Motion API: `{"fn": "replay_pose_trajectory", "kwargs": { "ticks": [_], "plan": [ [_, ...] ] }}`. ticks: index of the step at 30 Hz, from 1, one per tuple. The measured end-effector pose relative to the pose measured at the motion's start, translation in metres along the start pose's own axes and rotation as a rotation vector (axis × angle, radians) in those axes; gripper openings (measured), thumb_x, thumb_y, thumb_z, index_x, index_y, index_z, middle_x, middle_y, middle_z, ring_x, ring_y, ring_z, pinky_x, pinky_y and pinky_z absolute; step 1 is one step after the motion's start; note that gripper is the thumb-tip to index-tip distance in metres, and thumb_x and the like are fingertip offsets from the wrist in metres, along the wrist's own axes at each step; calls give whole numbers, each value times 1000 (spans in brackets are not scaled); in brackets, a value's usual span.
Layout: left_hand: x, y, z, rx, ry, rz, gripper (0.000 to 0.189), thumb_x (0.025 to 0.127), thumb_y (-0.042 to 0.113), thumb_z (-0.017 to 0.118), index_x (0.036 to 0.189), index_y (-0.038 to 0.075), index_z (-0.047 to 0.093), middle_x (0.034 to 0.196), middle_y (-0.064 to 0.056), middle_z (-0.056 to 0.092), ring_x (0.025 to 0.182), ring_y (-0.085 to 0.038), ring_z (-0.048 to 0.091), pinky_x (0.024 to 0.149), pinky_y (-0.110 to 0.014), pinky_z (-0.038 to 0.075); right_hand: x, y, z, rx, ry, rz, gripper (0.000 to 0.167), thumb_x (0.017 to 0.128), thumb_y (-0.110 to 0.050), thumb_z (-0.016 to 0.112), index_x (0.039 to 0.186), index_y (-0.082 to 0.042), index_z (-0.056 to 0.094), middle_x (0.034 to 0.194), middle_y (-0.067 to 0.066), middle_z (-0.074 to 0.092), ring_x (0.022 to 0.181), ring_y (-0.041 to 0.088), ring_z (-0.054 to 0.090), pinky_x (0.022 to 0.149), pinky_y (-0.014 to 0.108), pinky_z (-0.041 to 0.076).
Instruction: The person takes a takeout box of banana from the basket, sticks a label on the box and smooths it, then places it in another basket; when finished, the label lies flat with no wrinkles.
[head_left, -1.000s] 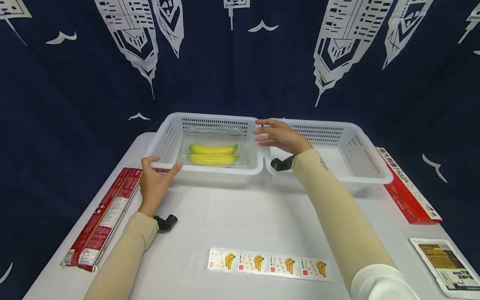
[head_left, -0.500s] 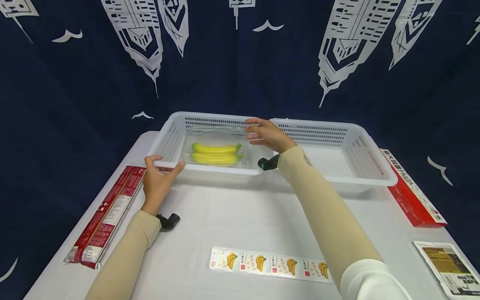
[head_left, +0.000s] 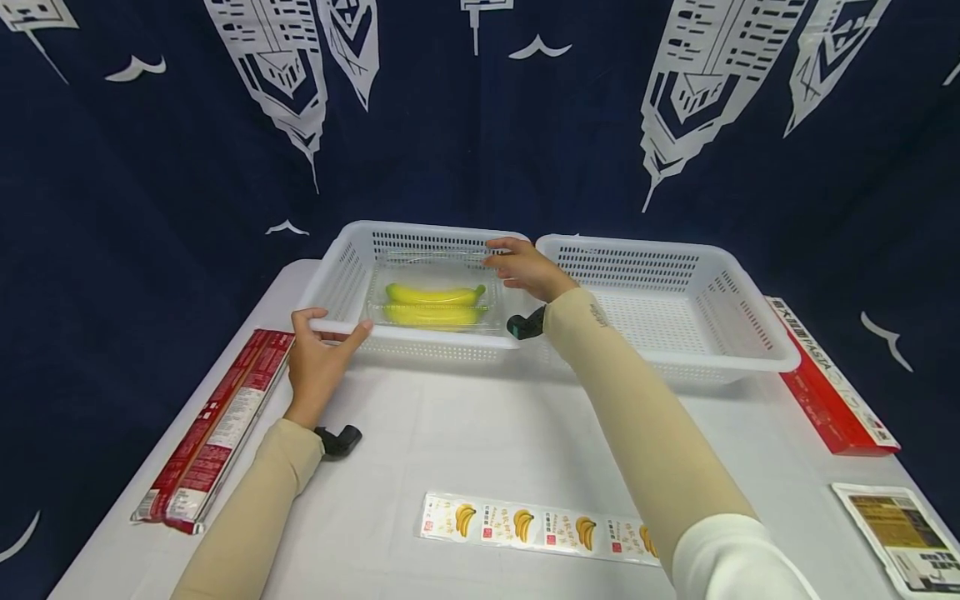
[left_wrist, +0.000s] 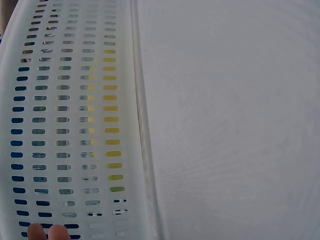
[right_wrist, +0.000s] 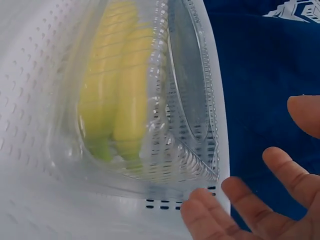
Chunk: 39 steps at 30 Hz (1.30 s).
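Two yellow bananas (head_left: 435, 315) with green tips lie inside a clear plastic clamshell box (head_left: 491, 292), which rests in the left white basket (head_left: 427, 340). My left hand (head_left: 318, 362) grips this basket's front rim near its left corner, thumb and fingers spread along it. Two of its fingertips (left_wrist: 59, 233) show against the slotted wall in the left wrist view. My right hand (head_left: 528, 268) hangs over the basket's right end, fingers loosely spread and holding nothing. In the right wrist view its fingertips (right_wrist: 200, 210) overlap the basket's corner, close to the box's end.
A second white basket (head_left: 675, 364) stands directly right. A red pasta box (head_left: 836, 387) and a flat pouch (head_left: 900, 533) lie at the right. Long red packets (head_left: 217, 429) lie along the left. A strip of banana stickers (head_left: 536, 527) lies in front.
My right hand has moved left, from the gap between the baskets to over the left basket and nearer the clear box. My left hand stays on the rim. The view has shifted slightly.
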<state>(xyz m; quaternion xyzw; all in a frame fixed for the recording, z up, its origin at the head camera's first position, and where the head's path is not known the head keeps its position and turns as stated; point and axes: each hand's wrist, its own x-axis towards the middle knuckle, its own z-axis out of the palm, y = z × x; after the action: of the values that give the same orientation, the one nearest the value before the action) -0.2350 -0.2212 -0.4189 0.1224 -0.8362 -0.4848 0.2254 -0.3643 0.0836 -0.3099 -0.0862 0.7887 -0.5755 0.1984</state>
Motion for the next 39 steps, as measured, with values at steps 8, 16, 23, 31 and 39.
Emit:
{"fn": "replay_pose_trajectory", "kwargs": {
  "ticks": [8,16,23,31,39],
  "plan": [
    [0,-2,-1,-9,7,-9,77,93,47,84,144,7,43,107,-20,74,83,-25,62,70,-36,44,6,-6,9,-96,-2,78,60,111,-17,59,166,-8,37,175,15,30,154,44,38,128,55,30],
    [-1,-2,-1,-20,3,-4,76,93,46,84,144,7,43,107,-21,75,86,-30,65,70,-37,45,16,-10,14,-72,-31,185,61,111,-16,57,167,-8,36,179,14,21,163,47,15,126,67,25],
    [1,-3,0,-17,-4,-1,76,93,46,84,144,8,43,107,-20,75,82,-23,63,69,-35,45,16,-11,15,-103,-83,239,69,110,-15,57,172,-15,27,181,10,13,160,54,17,124,68,27],
    [2,-4,1,-15,-6,2,76,93,46,84,144,7,43,107,-20,76,84,-27,65,69,-36,45,15,-11,18,-121,-70,269,77,107,-13,64,173,-22,26,180,10,16,153,52,36,122,60,39],
    [3,-5,0,-20,0,9,75,93,44,84,144,8,43,106,-20,76,83,-30,65,68,-37,45,17,-10,19,-59,-80,260,86,103,-6,70,174,-26,25,179,11,21,154,47,36,121,54,41]
  ]
}}
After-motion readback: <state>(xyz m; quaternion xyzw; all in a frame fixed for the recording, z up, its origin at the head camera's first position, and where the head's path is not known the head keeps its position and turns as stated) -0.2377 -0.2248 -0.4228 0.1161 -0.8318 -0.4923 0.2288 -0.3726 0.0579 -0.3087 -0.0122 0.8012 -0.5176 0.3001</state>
